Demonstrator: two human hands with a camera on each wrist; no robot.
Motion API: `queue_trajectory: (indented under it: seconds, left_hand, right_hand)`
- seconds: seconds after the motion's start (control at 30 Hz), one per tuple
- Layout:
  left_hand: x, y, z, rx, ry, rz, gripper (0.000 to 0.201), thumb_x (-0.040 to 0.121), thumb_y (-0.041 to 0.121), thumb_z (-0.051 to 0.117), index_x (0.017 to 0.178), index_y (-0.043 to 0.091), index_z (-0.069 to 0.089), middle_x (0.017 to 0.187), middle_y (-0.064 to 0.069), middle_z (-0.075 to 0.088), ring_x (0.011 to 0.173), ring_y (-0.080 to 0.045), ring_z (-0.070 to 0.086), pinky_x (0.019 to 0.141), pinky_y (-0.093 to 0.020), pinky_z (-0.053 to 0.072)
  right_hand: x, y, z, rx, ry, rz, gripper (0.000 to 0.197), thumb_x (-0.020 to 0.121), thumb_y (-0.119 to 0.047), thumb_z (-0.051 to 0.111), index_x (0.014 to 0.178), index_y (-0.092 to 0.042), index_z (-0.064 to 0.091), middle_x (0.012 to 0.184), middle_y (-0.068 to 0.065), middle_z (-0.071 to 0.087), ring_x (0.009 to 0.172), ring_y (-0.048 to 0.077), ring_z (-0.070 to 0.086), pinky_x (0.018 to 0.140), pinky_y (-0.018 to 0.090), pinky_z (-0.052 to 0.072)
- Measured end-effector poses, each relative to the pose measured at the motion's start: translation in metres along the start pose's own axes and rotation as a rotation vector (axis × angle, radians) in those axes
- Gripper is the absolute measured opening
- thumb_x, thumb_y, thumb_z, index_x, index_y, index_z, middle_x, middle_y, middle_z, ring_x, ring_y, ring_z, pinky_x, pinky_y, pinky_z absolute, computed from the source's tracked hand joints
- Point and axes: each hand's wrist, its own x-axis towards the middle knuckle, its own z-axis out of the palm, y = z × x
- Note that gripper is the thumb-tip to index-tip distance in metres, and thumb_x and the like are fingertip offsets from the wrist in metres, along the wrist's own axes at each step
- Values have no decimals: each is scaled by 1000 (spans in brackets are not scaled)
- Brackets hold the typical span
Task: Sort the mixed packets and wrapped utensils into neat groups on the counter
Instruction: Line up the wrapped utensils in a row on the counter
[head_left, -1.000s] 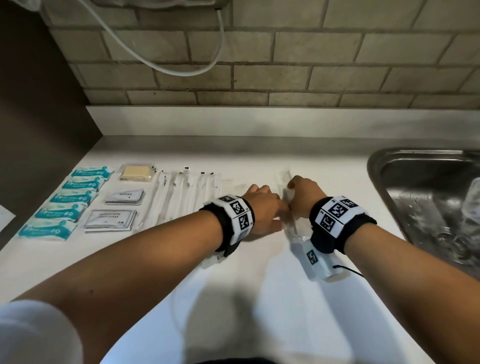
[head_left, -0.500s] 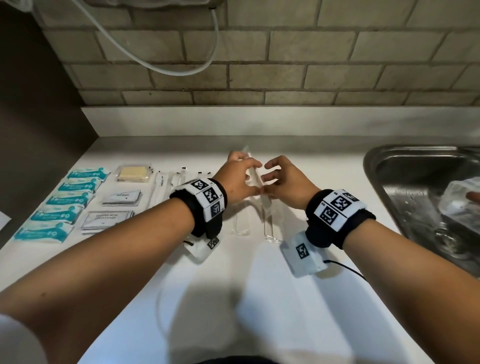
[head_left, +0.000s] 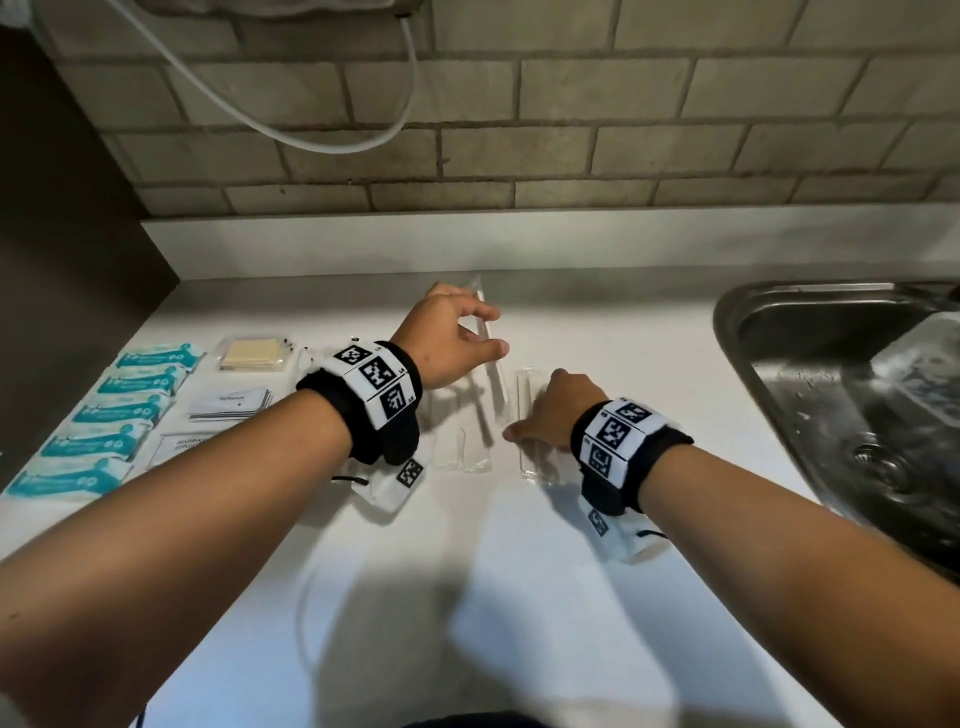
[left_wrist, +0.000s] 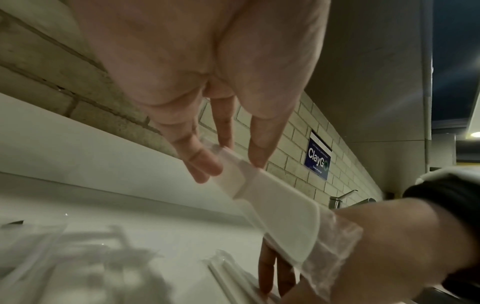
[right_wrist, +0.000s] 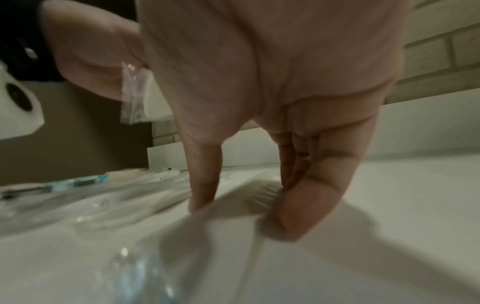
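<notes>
My left hand (head_left: 470, 332) is raised over the white counter (head_left: 467, 597) and pinches a clear-wrapped white utensil (head_left: 488, 343) between thumb and fingers (left_wrist: 205, 162); the utensil (left_wrist: 275, 203) slants down toward my right wrist. My right hand (head_left: 545, 415) is down on the counter, where its thumb (right_wrist: 202, 193) and fingers (right_wrist: 301, 207) stand on either side of another wrapped utensil (right_wrist: 262, 195) with bristles and pinch it. More wrapped utensils (head_left: 462, 441) lie side by side between my wrists.
At the left lie a column of teal packets (head_left: 119, 410), stacks of white sachets (head_left: 228, 405) and a yellow packet (head_left: 254, 353). A steel sink (head_left: 769, 332) is sunk into the counter at the right. A brick wall runs behind, and a dark panel (head_left: 67, 260) closes the left side.
Both hands lifted one wrapped utensil off the counter. My right hand has since let go and dropped onto another wrapped utensil; my left hand still holds the first one up.
</notes>
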Motion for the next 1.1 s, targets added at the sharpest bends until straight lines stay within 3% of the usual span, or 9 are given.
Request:
queue_trajectory:
  seconds: [0.07, 0.17, 0.33, 0.47, 0.57, 0.7, 0.8, 0.97, 1.1]
  left_hand:
    - [0, -2, -2, 24, -11, -8, 42, 79, 27, 80, 117, 19, 66, 143, 0, 38, 90, -15, 69, 84, -20, 49]
    - [-1, -3, -2, 42, -15, -11, 45, 78, 29, 80, 119, 19, 66, 141, 0, 39, 89, -13, 67, 81, -19, 48]
    - [-2, -2, 7, 100, -42, -23, 47, 77, 31, 80, 120, 19, 66, 137, 2, 40, 92, -15, 66, 83, -18, 44]
    - [1, -2, 28, 229, -135, -45, 49, 78, 36, 79, 121, 19, 66, 135, -2, 40, 109, -19, 58, 102, -28, 42]
    - [2, -2, 48, 316, -210, -60, 50, 79, 39, 77, 122, 18, 64, 131, -2, 39, 112, -19, 54, 98, -25, 40]
    - [5, -7, 63, 435, -293, -64, 52, 79, 42, 76, 124, 21, 63, 130, -3, 37, 109, -22, 57, 93, -28, 45]
    - [6, -10, 61, 517, -324, -36, 57, 81, 45, 73, 131, 23, 58, 133, -5, 38, 111, -24, 57, 95, -29, 46]
    - [0, -5, 56, 613, -311, 109, 47, 83, 51, 67, 126, 33, 62, 132, 4, 46, 121, -22, 39, 100, -36, 38]
    - [-11, 0, 64, 736, -415, 204, 45, 88, 54, 57, 130, 38, 59, 131, 8, 51, 117, -23, 35, 99, -37, 29]
  right_hand:
    - [1, -4, -2, 25, -51, 21, 45, 62, -40, 82, 89, -6, 68, 84, 5, 74, 77, 22, 72, 69, 31, 60]
    - [0, -8, -6, 53, -87, 41, 36, 56, -26, 82, 83, -7, 68, 82, 8, 74, 76, 25, 73, 73, 36, 61]
    - [4, -3, -19, 151, -2, 35, 15, 84, -19, 64, 87, -5, 62, 85, 10, 67, 84, 28, 70, 60, 27, 50]
    - [7, 10, -24, 195, -8, 94, 19, 84, -15, 64, 94, 0, 67, 90, 14, 70, 87, 30, 69, 74, 33, 55]
    - [7, 19, -21, 175, -45, 124, 19, 73, -17, 74, 83, -3, 66, 81, 11, 67, 74, 27, 62, 62, 27, 49]
    - [7, 26, -15, 192, -15, 120, 29, 80, -27, 73, 94, -1, 69, 84, 11, 73, 73, 23, 65, 58, 24, 50]
    - [9, 29, -12, 184, 10, 134, 32, 83, -31, 71, 96, -1, 68, 88, 12, 74, 77, 25, 69, 70, 28, 56]
    - [10, 32, -12, 69, 84, 141, 39, 82, -39, 71, 101, -5, 63, 100, 12, 70, 78, 26, 59, 66, 28, 45]
    - [6, 31, -11, 50, 108, 120, 46, 84, -35, 68, 116, -5, 55, 111, 12, 65, 90, 27, 61, 73, 31, 50]
